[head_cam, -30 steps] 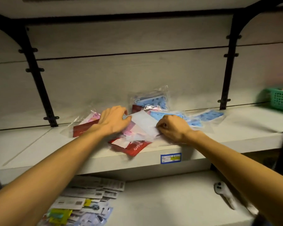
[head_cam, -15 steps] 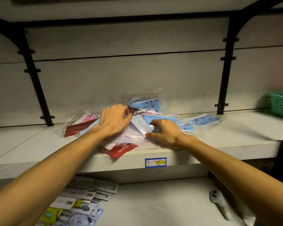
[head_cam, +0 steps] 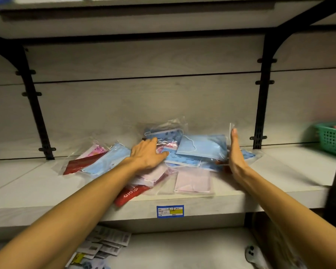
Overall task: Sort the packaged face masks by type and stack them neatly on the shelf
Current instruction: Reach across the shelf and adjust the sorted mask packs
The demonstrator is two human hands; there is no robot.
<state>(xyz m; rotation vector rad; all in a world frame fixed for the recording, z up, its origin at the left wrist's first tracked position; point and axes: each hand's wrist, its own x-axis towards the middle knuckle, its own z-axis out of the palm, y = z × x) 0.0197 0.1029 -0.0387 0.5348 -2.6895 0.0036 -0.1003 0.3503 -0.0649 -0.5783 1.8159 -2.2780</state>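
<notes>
Head view: a loose pile of masks (head_cam: 182,152) in clear bags is seen on the shelf (head_cam: 279,171), not yet sorted. The left hand (head_cam: 147,155) is laid flat on the pile, fingers straight and spread, nothing gripped; a patterned blue pack (head_cam: 163,133) lies just beyond its fingertips (head_cam: 153,140). The right hand (head_cam: 235,154) is held on edge, fingers straight and together, pressed against the right side of a plain blue pack (head_cam: 202,147). Pink packs (head_cam: 192,180) lie nearer than the fingers, and a red pack (head_cam: 81,164) lies left of them.
</notes>
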